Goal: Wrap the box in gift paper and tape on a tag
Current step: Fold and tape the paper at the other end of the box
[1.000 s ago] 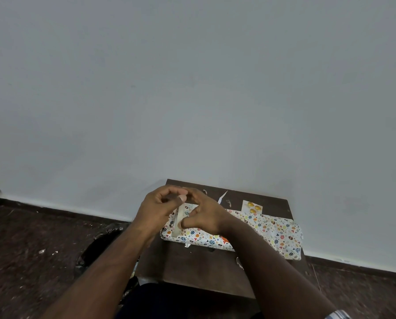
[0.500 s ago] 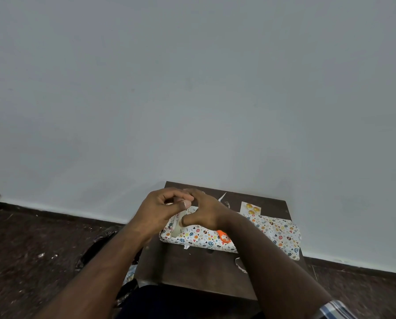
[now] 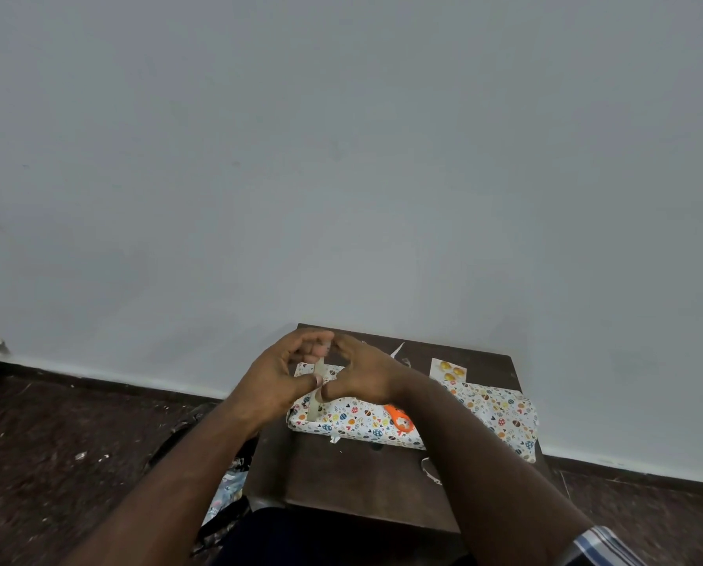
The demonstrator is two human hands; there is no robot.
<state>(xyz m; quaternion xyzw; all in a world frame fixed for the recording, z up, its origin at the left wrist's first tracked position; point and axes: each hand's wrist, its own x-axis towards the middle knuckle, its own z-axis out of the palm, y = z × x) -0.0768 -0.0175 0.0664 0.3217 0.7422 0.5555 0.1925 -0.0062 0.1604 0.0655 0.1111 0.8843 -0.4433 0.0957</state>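
Observation:
A box wrapped in white gift paper with small coloured prints (image 3: 358, 420) lies across a small dark wooden table (image 3: 353, 480). Above its left end, my left hand (image 3: 276, 381) and my right hand (image 3: 362, 373) meet and pinch a pale strip of tape (image 3: 316, 396) that hangs down toward the paper. Orange-handled scissors (image 3: 398, 418) rest on the wrapped box beside my right forearm. A small white tag with yellow shapes (image 3: 449, 370) lies at the back of the table.
A plain wall rises right behind the table. White paper scraps (image 3: 396, 349) lie at the table's back edge. More printed paper and dark clutter (image 3: 227, 492) lie on the dark floor left of the table.
Both hands have lifted slightly with the tape strip. My right forearm has shifted, and the orange scissors on the box have come into sight.

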